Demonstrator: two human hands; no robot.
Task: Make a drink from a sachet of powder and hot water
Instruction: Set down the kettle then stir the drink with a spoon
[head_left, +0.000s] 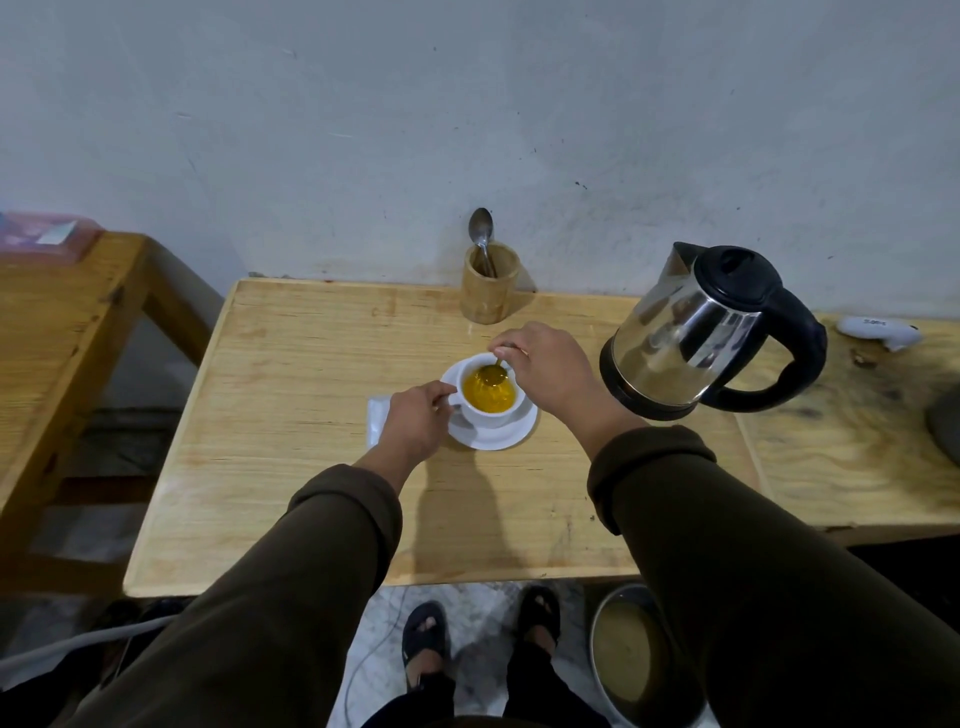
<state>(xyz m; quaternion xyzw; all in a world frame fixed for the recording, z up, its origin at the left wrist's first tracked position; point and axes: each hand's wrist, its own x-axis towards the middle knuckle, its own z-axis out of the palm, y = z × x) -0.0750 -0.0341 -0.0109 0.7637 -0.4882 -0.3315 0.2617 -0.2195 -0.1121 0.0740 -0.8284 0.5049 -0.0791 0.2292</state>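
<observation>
A white cup full of yellow-orange drink stands on a white saucer in the middle of the wooden table. My left hand pinches the cup's handle on its left side. My right hand hovers over the cup's far right rim and holds a small spoon, whose bowl dips into the liquid. An empty white sachet lies flat on the table, partly hidden behind my left hand.
A steel kettle with a black handle stands right of the cup. A wooden holder with a spoon sits at the wall. A second table is to the left, a metal bucket on the floor.
</observation>
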